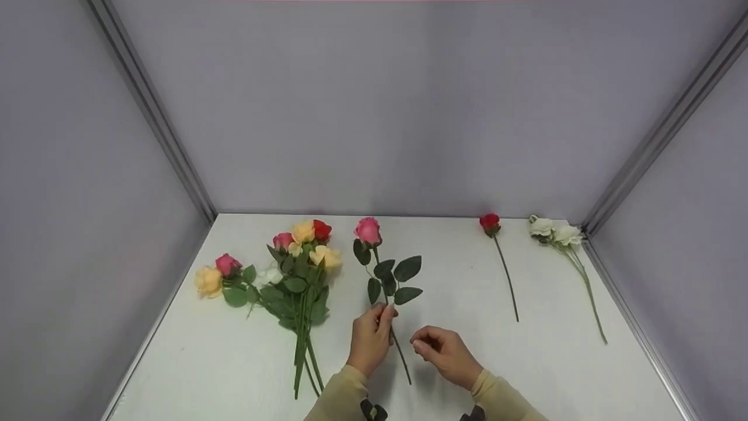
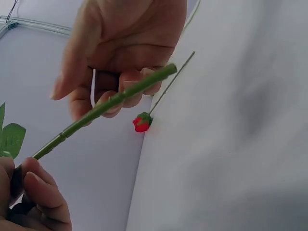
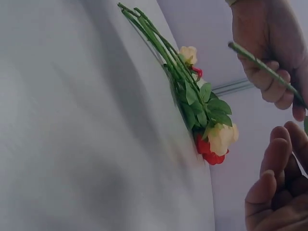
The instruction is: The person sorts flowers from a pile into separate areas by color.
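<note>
My left hand [image 1: 371, 340] grips the stem of a pink rose [image 1: 368, 231], just below its dark green leaves [image 1: 408, 268]. The bloom points toward the back wall, and the bare stem end [image 1: 402, 358] sticks out below the hand. To the right of that stem, my right hand [image 1: 449, 355] hovers with loosely bent fingers and nothing in them. A gap shows between this hand and the stem in the head view. In the left wrist view the green stem [image 2: 103, 107] crosses in front of the right hand's fingers [image 2: 132, 86]; the bloom is out of that frame.
On the white table [image 1: 456, 280], a bunch of mixed roses [image 1: 304, 286] lies left of the hands. Beside it rest a yellow rose [image 1: 208, 282] and another pink rose [image 1: 228, 264]. A single red rose [image 1: 489, 223] and white flowers [image 1: 555, 231] lie at right. Grey walls [image 1: 409, 105] enclose the table.
</note>
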Demonstrator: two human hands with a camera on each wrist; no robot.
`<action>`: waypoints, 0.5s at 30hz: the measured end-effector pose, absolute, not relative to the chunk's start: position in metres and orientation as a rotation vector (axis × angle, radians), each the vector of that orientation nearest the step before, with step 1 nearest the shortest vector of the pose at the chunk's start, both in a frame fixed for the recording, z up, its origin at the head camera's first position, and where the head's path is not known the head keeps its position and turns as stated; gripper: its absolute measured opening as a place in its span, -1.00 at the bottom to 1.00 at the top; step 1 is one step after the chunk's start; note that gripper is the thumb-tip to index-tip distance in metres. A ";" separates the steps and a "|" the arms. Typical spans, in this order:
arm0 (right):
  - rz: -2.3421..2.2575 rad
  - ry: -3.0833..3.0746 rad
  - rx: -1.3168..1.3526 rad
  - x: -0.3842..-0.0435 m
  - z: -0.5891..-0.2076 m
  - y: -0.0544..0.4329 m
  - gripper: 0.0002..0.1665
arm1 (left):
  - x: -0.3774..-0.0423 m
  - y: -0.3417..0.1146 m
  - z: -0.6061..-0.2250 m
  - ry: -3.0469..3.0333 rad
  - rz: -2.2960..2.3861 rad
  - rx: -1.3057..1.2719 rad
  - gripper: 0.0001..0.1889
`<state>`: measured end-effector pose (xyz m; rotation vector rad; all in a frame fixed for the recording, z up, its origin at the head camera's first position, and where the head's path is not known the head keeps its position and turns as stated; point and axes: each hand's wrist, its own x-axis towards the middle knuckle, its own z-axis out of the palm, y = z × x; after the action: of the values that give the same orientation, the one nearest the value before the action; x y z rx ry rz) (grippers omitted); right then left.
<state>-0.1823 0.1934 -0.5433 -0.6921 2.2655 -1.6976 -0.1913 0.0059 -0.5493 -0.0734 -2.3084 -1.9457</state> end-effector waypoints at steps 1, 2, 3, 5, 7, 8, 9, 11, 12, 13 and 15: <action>-1.694 2.257 -0.712 -0.181 -0.544 0.192 -0.88 | -0.192 0.007 -0.549 -2.296 -1.950 -0.070 -0.74; -1.688 2.250 -0.734 -0.179 -0.544 0.191 -0.89 | -0.192 0.007 -0.549 -2.285 -1.949 -0.069 -0.75; -1.682 2.242 -0.752 -0.178 -0.545 0.190 -0.88 | -0.192 0.007 -0.550 -2.275 -1.946 -0.067 -0.76; -1.675 2.240 -0.805 -0.176 -0.546 0.188 -0.90 | -0.192 0.007 -0.549 -2.257 -1.947 -0.064 -0.77; -1.672 2.245 -0.840 -0.175 -0.547 0.188 -0.92 | -0.192 0.007 -0.550 -2.245 -1.949 -0.054 -0.79; -1.672 2.246 -0.849 -0.174 -0.547 0.188 -0.94 | -0.192 0.007 -0.550 -2.242 -1.954 -0.045 -0.80; -1.674 2.245 -0.852 -0.174 -0.548 0.188 -0.94 | -0.192 0.007 -0.550 -2.239 -1.964 -0.040 -0.80; -1.671 2.251 -0.838 -0.173 -0.548 0.189 -0.95 | -0.191 0.008 -0.550 -2.239 -1.982 -0.032 -0.81; -1.670 2.249 -0.826 -0.173 -0.548 0.190 -0.95 | -0.191 0.008 -0.550 -2.241 -1.986 -0.031 -0.81; -1.667 2.246 -0.817 -0.173 -0.549 0.190 -0.95 | -0.191 0.008 -0.550 -2.239 -1.992 -0.033 -0.81; -1.668 2.235 -0.791 -0.173 -0.549 0.192 -0.95 | -0.191 0.007 -0.551 -2.236 -2.007 -0.033 -0.80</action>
<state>-0.1726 0.1917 -0.5494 -0.7913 2.2352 -1.6676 -0.1906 0.0074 -0.5507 -0.0327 -2.2358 -2.0067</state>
